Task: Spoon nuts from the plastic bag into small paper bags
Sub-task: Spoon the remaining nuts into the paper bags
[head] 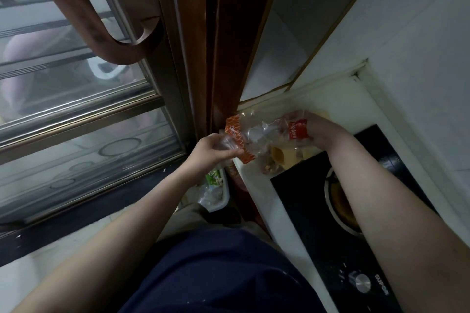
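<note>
Both forearms are bare from elbow to wrist — no sleeves, watch or bands in sight. The left hand (212, 151) and right hand (321, 132) wear no gloves or rings. Below, a dark navy garment (216, 272) — plain cloth, faintly speckled.

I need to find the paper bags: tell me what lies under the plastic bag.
Under the plastic bag lie yellowish paper bags and some nuts on the counter. The crumpled film hides how many.

Colours by the stove

The plastic bag (264, 134) is clear with an orange zigzag edge and red label. The counter (256, 193) is white, the stove (330, 223) black.
</note>
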`<action>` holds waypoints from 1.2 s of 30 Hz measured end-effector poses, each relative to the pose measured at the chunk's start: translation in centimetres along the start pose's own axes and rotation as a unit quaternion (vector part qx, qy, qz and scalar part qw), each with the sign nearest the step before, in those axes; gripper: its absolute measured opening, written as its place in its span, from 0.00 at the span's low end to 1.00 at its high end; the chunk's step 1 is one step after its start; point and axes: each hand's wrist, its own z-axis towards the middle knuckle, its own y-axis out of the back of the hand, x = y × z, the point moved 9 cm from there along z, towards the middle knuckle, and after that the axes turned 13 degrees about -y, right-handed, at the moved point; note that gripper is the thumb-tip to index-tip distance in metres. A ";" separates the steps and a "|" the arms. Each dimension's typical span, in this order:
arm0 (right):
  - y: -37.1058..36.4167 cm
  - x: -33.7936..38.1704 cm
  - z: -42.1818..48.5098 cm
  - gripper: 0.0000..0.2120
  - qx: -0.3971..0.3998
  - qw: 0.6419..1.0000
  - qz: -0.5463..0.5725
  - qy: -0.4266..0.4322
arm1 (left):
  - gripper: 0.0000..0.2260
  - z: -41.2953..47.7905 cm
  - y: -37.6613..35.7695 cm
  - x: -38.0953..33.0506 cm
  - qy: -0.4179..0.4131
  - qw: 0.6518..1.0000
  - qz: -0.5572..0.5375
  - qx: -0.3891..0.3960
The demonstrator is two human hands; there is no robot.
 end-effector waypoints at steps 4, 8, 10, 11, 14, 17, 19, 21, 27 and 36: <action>0.8 0.4 -0.8 0.08 0.014 0.999 0.021 0.023 | 0.25 0.4 -0.2 0.4 0.004 1.000 0.016 0.010; 3.5 0.1 -1.7 0.05 -0.036 0.997 0.063 0.007 | 0.30 1.5 -0.7 0.7 0.012 0.999 0.026 0.016; 5.1 0.3 -2.7 0.05 -0.053 0.994 0.091 0.018 | 0.26 2.0 -1.0 0.4 0.010 1.000 0.022 0.016; 5.6 0.3 -3.1 0.06 -0.056 0.992 0.107 0.024 | 0.22 2.3 -1.1 0.3 0.008 1.000 0.018 0.017; 6.9 0.4 -4.5 0.06 -0.076 0.986 0.145 0.037 | 0.14 3.3 -1.6 -0.2 0.007 1.000 0.002 0.030; 7.3 0.3 -5.7 0.07 -0.110 0.977 0.178 0.047 | 0.19 4.1 -1.9 -0.3 0.016 0.999 0.012 0.032; 7.4 0.1 -6.5 0.07 -0.133 0.969 0.202 0.058 | 0.21 4.4 -2.1 -0.3 0.018 0.999 0.016 0.037; 7.4 0.0 -7.2 0.07 -0.151 0.960 0.223 0.072 | 0.20 4.5 -2.5 -0.4 0.016 0.998 0.021 0.048; 7.0 0.2 -9.0 0.07 -0.173 0.931 0.304 0.108 | 0.17 4.0 -3.3 -0.4 0.004 0.997 0.034 0.076; 5.8 -0.2 -9.9 0.08 -0.182 0.899 0.381 0.117 | 0.24 2.5 -2.6 -4.4 -0.060 0.998 0.029 0.015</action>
